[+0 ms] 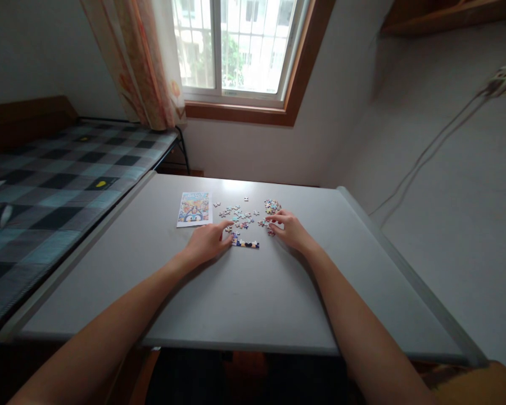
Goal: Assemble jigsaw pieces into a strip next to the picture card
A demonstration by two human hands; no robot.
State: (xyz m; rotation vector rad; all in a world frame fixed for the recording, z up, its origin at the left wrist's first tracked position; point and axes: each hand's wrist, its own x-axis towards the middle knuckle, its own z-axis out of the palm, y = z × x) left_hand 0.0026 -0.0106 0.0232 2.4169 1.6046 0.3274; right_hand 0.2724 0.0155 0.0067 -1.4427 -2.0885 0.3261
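Observation:
Both my arms reach across a grey table (244, 304). My left hand (208, 242) rests palm down with its fingers stretched out, the fingertips touching the left end of a short joined strip of puzzle pieces (247, 244). My right hand (289, 229) lies further right, its fingers curled over one or two small loose pieces by the fingertips; whether it grips one I cannot make out. Several loose puzzle pieces (238, 215) are scattered just beyond both hands, with a small heap of pieces (272, 206) at the right. A printed picture card (194, 208) lies flat to the left.
A bed with a checked blue and black cover (46, 185) runs along the table's left side. A window (236, 48) with a patterned curtain (139, 62) is behind the table. A white wall with a cable (430, 152) and a socket strip stands at the right.

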